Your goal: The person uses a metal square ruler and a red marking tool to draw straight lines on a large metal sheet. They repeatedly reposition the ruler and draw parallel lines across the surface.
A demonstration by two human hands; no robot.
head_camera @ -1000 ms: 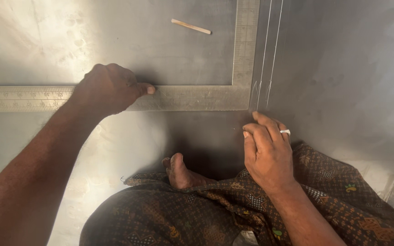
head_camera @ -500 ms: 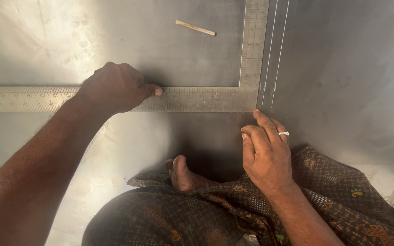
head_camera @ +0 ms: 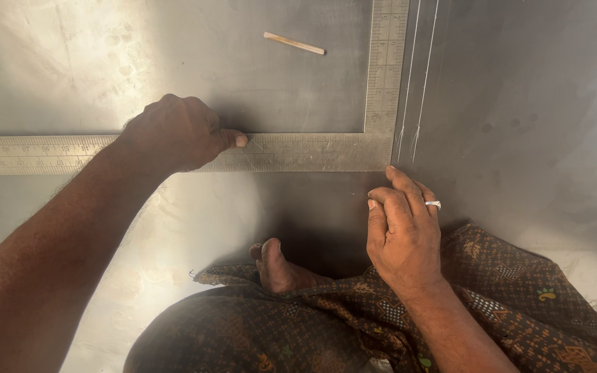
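— Where are your hands right now?

— My left hand [head_camera: 174,132] is closed in a loose fist, pressing down on the long arm of the steel square [head_camera: 291,152], thumb tip flat on its far edge. It grips nothing; it just pins the rule to the metal sheet [head_camera: 533,103]. My right hand [head_camera: 402,228] rests on the sheet just near of the square's corner, fingers curled, forefinger stretched toward that corner. I cannot tell whether something thin is pinched in it; nothing shows past the fingertips.

— And the square itself?

— It lies flat on the sheet, one arm running left to right across the middle, the other running away from me toward the far edge. The corner sits right of centre, just beyond my right forefinger.

— How much marking looks done?

— By my reckoning, some. Two thin pale scribed lines [head_camera: 419,76] already run near to far, just right of the square's far arm, close beside each other. Along the left-to-right arm I see no line, so that edge looks unmarked as far as the view shows.

— Anything else lying about?

— A small pale stick [head_camera: 294,43] lies on the sheet at the far side, left of the upright arm, well apart from both hands. My bare foot [head_camera: 278,266] and patterned wrap [head_camera: 354,324] are at the near edge.
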